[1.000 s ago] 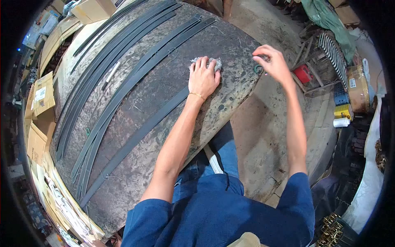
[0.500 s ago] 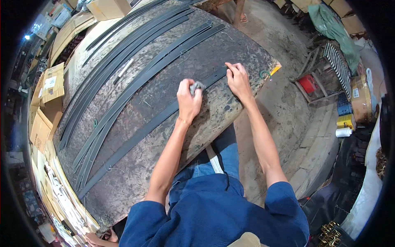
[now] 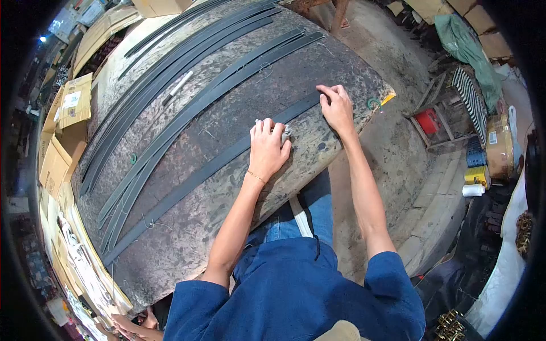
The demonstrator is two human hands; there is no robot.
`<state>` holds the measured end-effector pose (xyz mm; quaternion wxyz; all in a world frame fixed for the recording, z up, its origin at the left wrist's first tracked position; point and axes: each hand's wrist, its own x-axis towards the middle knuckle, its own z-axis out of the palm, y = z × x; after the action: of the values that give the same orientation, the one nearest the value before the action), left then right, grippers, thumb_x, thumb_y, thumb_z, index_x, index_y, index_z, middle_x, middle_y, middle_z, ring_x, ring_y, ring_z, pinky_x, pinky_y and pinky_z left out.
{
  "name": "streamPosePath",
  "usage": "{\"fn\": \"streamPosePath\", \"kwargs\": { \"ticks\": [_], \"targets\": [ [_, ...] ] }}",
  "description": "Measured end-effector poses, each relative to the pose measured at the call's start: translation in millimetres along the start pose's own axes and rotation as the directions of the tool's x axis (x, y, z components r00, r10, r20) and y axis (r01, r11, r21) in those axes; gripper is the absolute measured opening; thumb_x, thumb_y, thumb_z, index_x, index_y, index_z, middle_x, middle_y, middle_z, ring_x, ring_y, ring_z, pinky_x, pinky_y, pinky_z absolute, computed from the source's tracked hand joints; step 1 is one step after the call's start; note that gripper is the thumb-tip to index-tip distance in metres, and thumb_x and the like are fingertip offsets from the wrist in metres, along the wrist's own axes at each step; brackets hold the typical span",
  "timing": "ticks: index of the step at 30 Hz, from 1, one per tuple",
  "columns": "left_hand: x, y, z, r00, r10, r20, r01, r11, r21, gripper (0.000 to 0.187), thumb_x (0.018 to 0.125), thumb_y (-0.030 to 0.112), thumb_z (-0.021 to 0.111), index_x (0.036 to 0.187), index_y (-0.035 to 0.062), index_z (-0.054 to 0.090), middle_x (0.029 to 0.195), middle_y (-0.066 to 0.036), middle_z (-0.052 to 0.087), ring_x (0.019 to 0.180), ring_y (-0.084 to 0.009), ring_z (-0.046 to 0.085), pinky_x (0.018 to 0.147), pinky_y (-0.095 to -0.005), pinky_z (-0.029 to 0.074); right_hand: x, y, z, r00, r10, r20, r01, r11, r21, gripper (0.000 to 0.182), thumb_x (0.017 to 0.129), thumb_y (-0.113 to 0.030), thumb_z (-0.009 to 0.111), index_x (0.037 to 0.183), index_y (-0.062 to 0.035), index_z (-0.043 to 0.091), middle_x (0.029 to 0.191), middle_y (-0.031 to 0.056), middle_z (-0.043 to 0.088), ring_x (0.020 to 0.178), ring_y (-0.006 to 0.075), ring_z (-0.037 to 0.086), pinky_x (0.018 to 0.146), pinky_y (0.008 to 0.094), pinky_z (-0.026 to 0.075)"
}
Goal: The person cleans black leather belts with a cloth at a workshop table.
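Observation:
One long black strap point(image 3: 219, 161) lies apart from the others, running diagonally along the near side of the worn table. My left hand point(image 3: 269, 149) is over the strap's right part, palm down with bent fingers, closed on a small wad of grey cloth point(image 3: 286, 134) that shows beside the index finger. At the strap's right end, my right hand point(image 3: 338, 109) has its thumb and index finger on the tip. Beyond it, several more black straps point(image 3: 196, 102) lie in bunches.
A white marker-like stick point(image 3: 181, 83) lies among the straps. Green rings point(image 3: 373, 104) rest on the table point(image 3: 307, 148). Open cardboard boxes point(image 3: 61, 145) stand left; a wooden stool frame point(image 3: 441, 116) stands right. Another person's hands point(image 3: 133, 328) show at lower left.
My left hand has turned from a fist gripping the cloth to a flatter, palm-down pose slightly rightward and lower. My right hand stays at the strap's end. The view has shifted slightly.

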<state>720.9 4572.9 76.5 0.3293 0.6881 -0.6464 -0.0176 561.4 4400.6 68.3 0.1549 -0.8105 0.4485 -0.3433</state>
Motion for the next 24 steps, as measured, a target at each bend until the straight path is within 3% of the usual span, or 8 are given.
{"fn": "streamPosePath", "kwargs": {
  "ticks": [4, 10, 11, 14, 16, 19, 22, 24],
  "targets": [
    [0, 3, -4, 1.000, -0.003, -0.011, 0.003, 1.000, -0.015, 0.027, 0.074, 0.015, 0.062, 0.097, 0.0024, 0.058, 0.096, -0.016, 0.050, 0.100, -0.0360, 0.048, 0.091, -0.0469, 0.038, -4, -1, 1, 0.983, -0.178, -0.034, 0.171, 0.974, -0.146, 0.023, 0.084, -0.013, 0.061, 0.104, -0.0113, 0.072, 0.092, 0.0113, 0.057, 0.087, 0.0289, 0.057, 0.079, 0.0388, 0.048],
    [-3, 6, -9, 0.997, 0.020, -0.068, -0.020, 1.000, -0.001, 0.027, 0.075, 0.023, 0.064, 0.091, 0.0024, 0.057, 0.095, -0.016, 0.050, 0.096, -0.0340, 0.048, 0.085, -0.0455, 0.040, -6, -9, -3, 0.973, -0.232, 0.018, 0.231, 0.953, -0.194, 0.029, 0.081, -0.007, 0.058, 0.107, -0.0113, 0.072, 0.092, 0.0099, 0.056, 0.089, 0.0273, 0.056, 0.079, 0.0382, 0.048],
    [-3, 7, -14, 1.000, -0.002, 0.000, 0.002, 1.000, 0.004, 0.033, 0.079, 0.029, 0.064, 0.097, 0.0018, 0.059, 0.097, -0.016, 0.051, 0.099, -0.0334, 0.048, 0.087, -0.0447, 0.040, -6, -8, -3, 0.969, -0.245, 0.028, 0.245, 0.947, -0.208, 0.029, 0.082, -0.007, 0.058, 0.108, -0.0109, 0.071, 0.092, 0.0098, 0.056, 0.090, 0.0273, 0.056, 0.079, 0.0385, 0.048],
    [1, -15, -35, 0.991, -0.056, 0.125, 0.100, 0.917, -0.386, 0.048, 0.085, 0.040, 0.063, 0.113, 0.0016, 0.059, 0.110, -0.019, 0.054, 0.109, -0.0354, 0.050, 0.096, -0.0439, 0.041, -7, -8, -2, 0.975, -0.214, 0.065, 0.223, 0.948, -0.229, 0.032, 0.084, -0.007, 0.057, 0.113, -0.0091, 0.069, 0.096, 0.0121, 0.056, 0.095, 0.0290, 0.055, 0.083, 0.0395, 0.047],
    [19, -56, -55, 0.985, -0.092, -0.148, 0.059, 0.975, -0.212, 0.039, 0.086, 0.030, 0.063, 0.110, -0.0001, 0.059, 0.113, -0.020, 0.058, 0.113, -0.0361, 0.052, 0.100, -0.0424, 0.042, -6, -11, -2, 0.977, -0.194, 0.085, 0.209, 0.951, -0.228, 0.032, 0.085, -0.007, 0.056, 0.115, -0.0091, 0.068, 0.096, 0.0124, 0.055, 0.095, 0.0293, 0.055, 0.083, 0.0399, 0.047],
    [51, -153, -84, 0.914, -0.179, -0.365, 0.252, 0.953, 0.166, 0.040, 0.084, 0.025, 0.064, 0.114, 0.0003, 0.059, 0.116, -0.021, 0.058, 0.110, -0.0363, 0.055, 0.095, -0.0434, 0.045, -7, -11, -3, 0.978, -0.174, 0.117, 0.200, 0.942, -0.270, 0.034, 0.086, -0.008, 0.056, 0.119, -0.0093, 0.066, 0.098, 0.0123, 0.054, 0.096, 0.0293, 0.054, 0.083, 0.0407, 0.046],
    [52, -241, -98, 0.869, -0.335, -0.364, 0.472, 0.783, 0.406, 0.057, 0.083, 0.034, 0.063, 0.131, 0.0063, 0.050, 0.132, -0.018, 0.051, 0.124, -0.0356, 0.047, 0.099, -0.0486, 0.042, -6, -15, -2, 0.976, -0.195, 0.095, 0.215, 0.926, -0.310, 0.037, 0.084, -0.006, 0.056, 0.120, -0.0104, 0.066, 0.095, 0.0116, 0.053, 0.093, 0.0294, 0.053, 0.082, 0.0406, 0.046],
    [57, -275, -101, 0.802, -0.555, -0.220, 0.597, 0.730, 0.333, 0.068, 0.086, 0.042, 0.057, 0.144, 0.0129, 0.039, 0.148, -0.019, 0.037, 0.139, -0.0330, 0.032, 0.110, -0.0561, 0.028, -2, 1, 9, 0.973, -0.220, 0.065, 0.229, 0.918, -0.325, 0.040, 0.081, -0.006, 0.060, 0.119, -0.0139, 0.067, 0.090, 0.0105, 0.052, 0.088, 0.0293, 0.053, 0.080, 0.0404, 0.047]
  ]
}}
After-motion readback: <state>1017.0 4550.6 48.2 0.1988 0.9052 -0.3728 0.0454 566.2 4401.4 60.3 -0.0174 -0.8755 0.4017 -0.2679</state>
